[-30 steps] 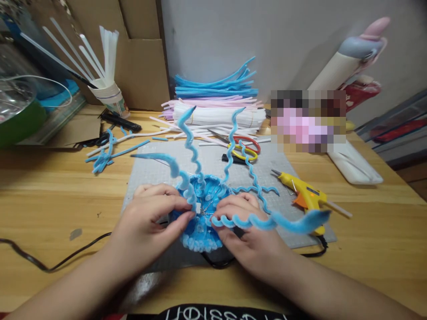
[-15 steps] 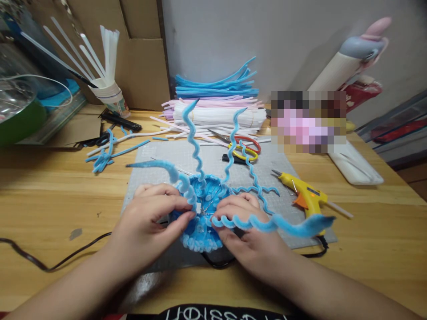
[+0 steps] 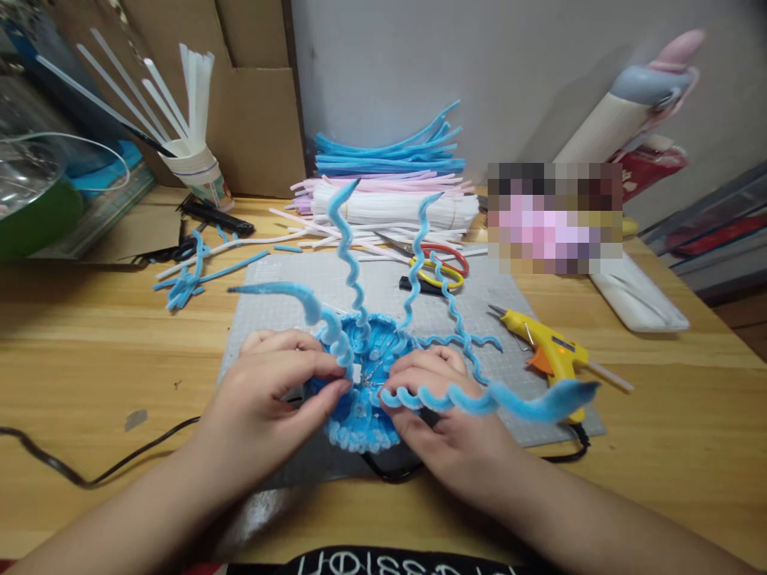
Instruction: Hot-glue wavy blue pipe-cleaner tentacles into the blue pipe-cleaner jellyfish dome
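Observation:
A blue fuzzy bowl-shaped piece (image 3: 363, 435) made of pipe cleaners lies hollow side up between my hands, with twisted wires at its centre. My left hand (image 3: 272, 387) pinches the base of a wavy blue pipe cleaner (image 3: 305, 302) that curves up and leftward. With thumb and fingers closed, my right hand (image 3: 447, 427) grips another wavy pipe cleaner (image 3: 515, 402) that stretches right, near its inner end. More wavy strands (image 3: 346, 239) rise from the far rim. Two thinner ones (image 3: 459, 319) cross on the right. Fingertips partly hide the inside.
A grey cutting mat (image 3: 269, 319) lies under the work. A yellow glue gun (image 3: 554, 351) rests right, scissors (image 3: 440, 271) behind. Bundled pipe cleaners (image 3: 389, 160) lie along the wall. A cup of glue sticks (image 3: 195, 172) stands back left; a black cable (image 3: 96, 483) crosses the left table.
Both hands keep their holds and hardly move. The tips of the two held pipe cleaners shift very slightly.

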`<action>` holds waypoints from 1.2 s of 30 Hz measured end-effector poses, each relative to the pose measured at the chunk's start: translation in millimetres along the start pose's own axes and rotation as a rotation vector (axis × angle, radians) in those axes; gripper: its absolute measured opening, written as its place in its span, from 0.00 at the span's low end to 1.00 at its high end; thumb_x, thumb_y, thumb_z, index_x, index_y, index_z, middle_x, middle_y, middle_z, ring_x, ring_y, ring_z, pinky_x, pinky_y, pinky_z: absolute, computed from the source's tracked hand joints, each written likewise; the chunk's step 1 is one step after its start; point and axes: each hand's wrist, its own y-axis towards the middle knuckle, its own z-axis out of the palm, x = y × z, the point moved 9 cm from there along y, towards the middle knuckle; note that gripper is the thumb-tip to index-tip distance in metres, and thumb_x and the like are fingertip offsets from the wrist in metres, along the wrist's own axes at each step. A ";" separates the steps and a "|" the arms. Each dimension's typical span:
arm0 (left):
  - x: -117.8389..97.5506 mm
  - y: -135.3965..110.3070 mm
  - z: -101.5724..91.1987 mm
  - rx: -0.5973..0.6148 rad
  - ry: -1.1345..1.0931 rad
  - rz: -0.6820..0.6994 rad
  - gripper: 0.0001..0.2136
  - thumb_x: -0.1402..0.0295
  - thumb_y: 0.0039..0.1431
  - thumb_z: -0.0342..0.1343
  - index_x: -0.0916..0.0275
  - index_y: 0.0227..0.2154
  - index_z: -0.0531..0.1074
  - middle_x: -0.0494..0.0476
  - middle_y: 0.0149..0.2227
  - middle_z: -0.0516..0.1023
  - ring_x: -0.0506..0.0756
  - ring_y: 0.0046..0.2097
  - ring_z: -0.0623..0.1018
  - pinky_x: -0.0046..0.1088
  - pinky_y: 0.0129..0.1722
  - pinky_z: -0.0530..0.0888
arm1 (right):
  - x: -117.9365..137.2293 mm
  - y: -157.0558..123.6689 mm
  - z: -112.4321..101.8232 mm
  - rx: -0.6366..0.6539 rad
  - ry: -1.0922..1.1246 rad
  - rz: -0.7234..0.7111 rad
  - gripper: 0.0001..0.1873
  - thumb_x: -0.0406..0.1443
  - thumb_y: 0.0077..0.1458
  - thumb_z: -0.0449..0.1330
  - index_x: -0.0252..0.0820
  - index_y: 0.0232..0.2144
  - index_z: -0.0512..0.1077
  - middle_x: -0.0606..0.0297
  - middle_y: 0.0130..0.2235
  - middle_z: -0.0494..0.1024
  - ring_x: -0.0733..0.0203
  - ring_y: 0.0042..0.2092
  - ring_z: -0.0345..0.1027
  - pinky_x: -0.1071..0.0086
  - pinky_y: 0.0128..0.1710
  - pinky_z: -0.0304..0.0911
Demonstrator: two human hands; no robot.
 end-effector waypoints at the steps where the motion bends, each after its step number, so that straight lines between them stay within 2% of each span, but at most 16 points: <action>1: 0.2 -0.1 0.3 0.001 -0.002 0.000 0.05 0.72 0.59 0.58 0.55 0.34 0.74 0.46 0.30 0.80 0.52 0.33 0.76 0.33 0.38 0.64 | -0.2 0.1 -0.2 -0.003 0.001 0.003 0.09 0.26 0.58 0.56 0.45 0.31 0.70 0.67 0.35 0.78 0.60 0.37 0.70 0.57 0.44 0.55; 20: 0.4 -0.3 -0.8 -0.030 -0.002 0.009 0.06 0.73 0.59 0.58 0.53 0.35 0.74 0.43 0.30 0.80 0.51 0.34 0.76 0.31 0.39 0.65 | 1.3 1.7 1.7 0.024 0.024 -0.005 0.09 0.25 0.58 0.56 0.45 0.32 0.69 0.70 0.35 0.78 0.61 0.37 0.70 0.57 0.44 0.54; 26: 0.9 2.7 4.0 0.050 -0.017 -0.046 0.06 0.72 0.60 0.56 0.53 0.33 0.74 0.43 0.29 0.79 0.51 0.34 0.77 0.29 0.37 0.68 | -5.6 0.1 4.7 0.056 0.022 0.024 0.10 0.25 0.56 0.56 0.45 0.34 0.70 0.70 0.34 0.77 0.62 0.36 0.71 0.57 0.45 0.55; 33: 3.4 -0.2 4.6 0.079 -0.011 -0.056 0.06 0.72 0.60 0.55 0.53 0.34 0.73 0.43 0.31 0.79 0.50 0.35 0.77 0.27 0.34 0.68 | -19.4 -6.4 12.3 0.136 0.009 0.075 0.14 0.24 0.53 0.55 0.47 0.37 0.71 0.67 0.38 0.78 0.60 0.39 0.71 0.55 0.48 0.55; 36: 4.1 -0.2 5.2 0.078 -0.020 -0.052 0.06 0.72 0.60 0.55 0.53 0.35 0.72 0.42 0.31 0.79 0.49 0.34 0.77 0.28 0.35 0.68 | -17.7 -5.3 9.9 0.101 0.016 0.043 0.13 0.25 0.53 0.55 0.47 0.36 0.71 0.67 0.37 0.78 0.60 0.38 0.71 0.55 0.46 0.56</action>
